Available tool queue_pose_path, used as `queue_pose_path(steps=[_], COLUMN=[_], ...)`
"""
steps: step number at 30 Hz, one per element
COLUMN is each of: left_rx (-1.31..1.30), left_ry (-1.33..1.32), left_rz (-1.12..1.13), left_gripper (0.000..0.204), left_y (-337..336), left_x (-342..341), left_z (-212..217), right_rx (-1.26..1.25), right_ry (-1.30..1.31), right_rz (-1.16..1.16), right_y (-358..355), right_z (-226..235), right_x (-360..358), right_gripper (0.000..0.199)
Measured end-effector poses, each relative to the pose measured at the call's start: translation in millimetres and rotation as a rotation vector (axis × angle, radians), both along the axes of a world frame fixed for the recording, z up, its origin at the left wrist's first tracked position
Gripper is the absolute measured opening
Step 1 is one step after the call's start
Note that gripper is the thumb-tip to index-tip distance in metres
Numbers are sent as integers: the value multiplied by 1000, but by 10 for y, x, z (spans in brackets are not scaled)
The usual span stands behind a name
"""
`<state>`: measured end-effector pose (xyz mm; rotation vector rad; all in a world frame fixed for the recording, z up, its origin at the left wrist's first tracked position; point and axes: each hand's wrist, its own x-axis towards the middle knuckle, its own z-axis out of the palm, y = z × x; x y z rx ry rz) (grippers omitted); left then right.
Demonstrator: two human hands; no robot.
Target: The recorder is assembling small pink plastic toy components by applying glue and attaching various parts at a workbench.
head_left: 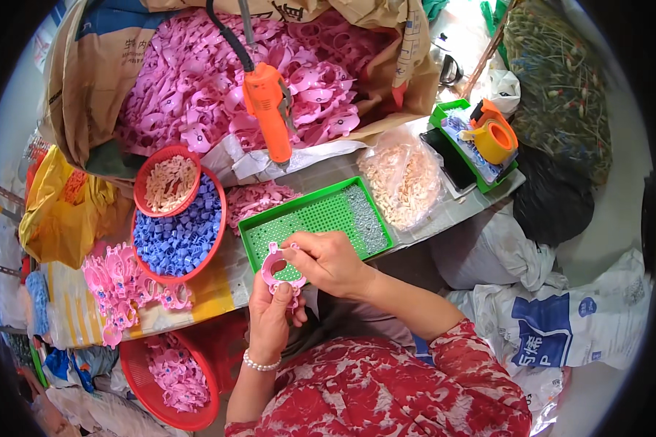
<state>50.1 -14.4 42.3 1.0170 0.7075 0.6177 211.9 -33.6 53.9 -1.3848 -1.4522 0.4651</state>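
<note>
Currently, pink ring-shaped piece (267, 271) sits between the two hands, over the near edge of a green perforated tray (310, 213). Left hand (270, 317): thumb and fingers pinch the piece at its lower end, ring opening facing up. Right hand (332, 264): thumb and forefinger drawn together at the ring's upper right; whether they grip the rim or a small part, cannot tell.

Just beyond the right fingertips, the tray floor; small silvery parts (364, 218) heaped at its right end. Farther right of the fingers, a clear bag of cream-coloured pieces (401, 178). Left of the left fingers, a red basket (219, 251) of blue pieces (178, 237), with a smaller red bowl (142, 193) of cream pieces on top. Farther left and level with the fingers, a cluster of pink parts (116, 280) at the table edge. Ahead of the fingertips, beyond the tray, an orange power screwdriver (270, 109) hangs before a large paper sack (98, 80) of pink parts.
</note>
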Motion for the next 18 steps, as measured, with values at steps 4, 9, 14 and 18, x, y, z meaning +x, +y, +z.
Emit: queue_pose_path(steps=[4,9,14,18], left_rx=[-28,-25,-28,14], left_ry=[-16,-46,-128,-94], left_rz=[28,55,89,107], left_gripper=[35,34,31,30], left_y=[-15,-14,-2,-22], left_x=[19,40,98,63], left_z=[-15,3,17,46], right_rx=[-79,-217,-149,-140], right_ry=[-27,415,443,370], right_rz=[-73,-308,-367,-355], right_y=[-244,-540,-745,-685], right_z=[49,-33,-187,-221], right_x=[288,750,952,899], right_gripper=[21,26,23,16])
